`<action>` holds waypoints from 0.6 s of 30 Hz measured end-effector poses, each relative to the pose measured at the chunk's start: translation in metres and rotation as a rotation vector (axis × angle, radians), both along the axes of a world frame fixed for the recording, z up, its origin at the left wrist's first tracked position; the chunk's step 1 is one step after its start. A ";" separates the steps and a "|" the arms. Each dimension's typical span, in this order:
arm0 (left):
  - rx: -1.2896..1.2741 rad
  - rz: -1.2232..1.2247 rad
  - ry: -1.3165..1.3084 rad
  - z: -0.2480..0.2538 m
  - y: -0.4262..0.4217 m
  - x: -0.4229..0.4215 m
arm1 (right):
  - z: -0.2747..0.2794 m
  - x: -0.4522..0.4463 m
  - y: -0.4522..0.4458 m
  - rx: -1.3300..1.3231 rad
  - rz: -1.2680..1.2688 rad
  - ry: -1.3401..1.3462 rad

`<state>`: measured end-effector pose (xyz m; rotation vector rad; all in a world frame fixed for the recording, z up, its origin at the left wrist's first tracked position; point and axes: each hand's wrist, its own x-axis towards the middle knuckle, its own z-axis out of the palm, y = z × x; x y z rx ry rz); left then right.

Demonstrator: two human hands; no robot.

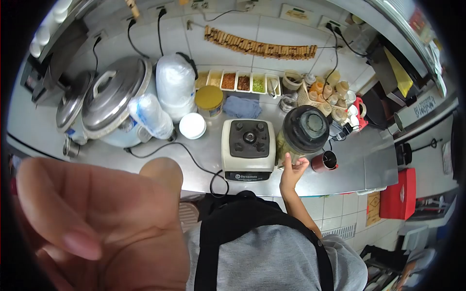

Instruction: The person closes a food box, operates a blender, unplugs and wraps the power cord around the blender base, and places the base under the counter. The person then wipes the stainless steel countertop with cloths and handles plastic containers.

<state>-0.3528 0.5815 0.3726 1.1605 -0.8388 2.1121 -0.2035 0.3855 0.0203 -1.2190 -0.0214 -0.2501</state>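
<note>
Counter (349,179) partly behind left hand (114,218).

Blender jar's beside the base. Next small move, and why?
I'd bring the left hand down to the jar to steady it. The right hand is alone at its near side, its full grip hard to make out. The jar has its dark lid on and stands close beside the base, whose top is bare.

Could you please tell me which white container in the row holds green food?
The container second from right, beside the metal utensils; only its contents look green.
</note>
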 end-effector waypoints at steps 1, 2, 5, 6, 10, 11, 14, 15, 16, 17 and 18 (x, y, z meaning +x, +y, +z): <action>-0.040 0.033 -0.004 -0.002 0.001 -0.006 | -0.003 0.000 -0.003 -0.013 0.022 0.011; -0.080 0.065 -0.008 -0.004 0.003 -0.013 | -0.008 0.001 -0.009 -0.069 0.049 0.071; 0.000 -0.027 0.070 -0.009 0.008 -0.033 | -0.010 0.006 -0.007 -0.119 0.084 0.101; 0.019 -0.042 0.086 -0.010 0.007 -0.036 | -0.011 0.008 -0.011 -0.065 0.038 0.167; -0.015 -0.164 0.090 -0.016 -0.006 -0.034 | -0.031 0.021 -0.051 -0.053 -0.057 0.133; -0.026 -0.160 0.136 -0.016 -0.007 -0.034 | -0.033 0.026 -0.061 -0.066 -0.040 0.097; 0.035 -0.127 0.318 -0.044 0.001 -0.013 | -0.035 0.039 -0.087 0.008 -0.002 0.069; 0.108 -0.101 0.447 -0.061 0.010 0.003 | -0.027 0.037 -0.090 0.007 -0.002 0.074; 0.155 -0.121 0.603 -0.074 0.012 0.024 | -0.016 0.037 -0.092 0.025 -0.007 0.088; 0.201 -0.128 0.765 -0.088 0.014 0.046 | -0.009 0.037 -0.094 0.042 -0.011 0.101; 0.247 -0.120 0.924 -0.101 0.017 0.067 | -0.009 0.036 -0.099 0.067 0.000 0.110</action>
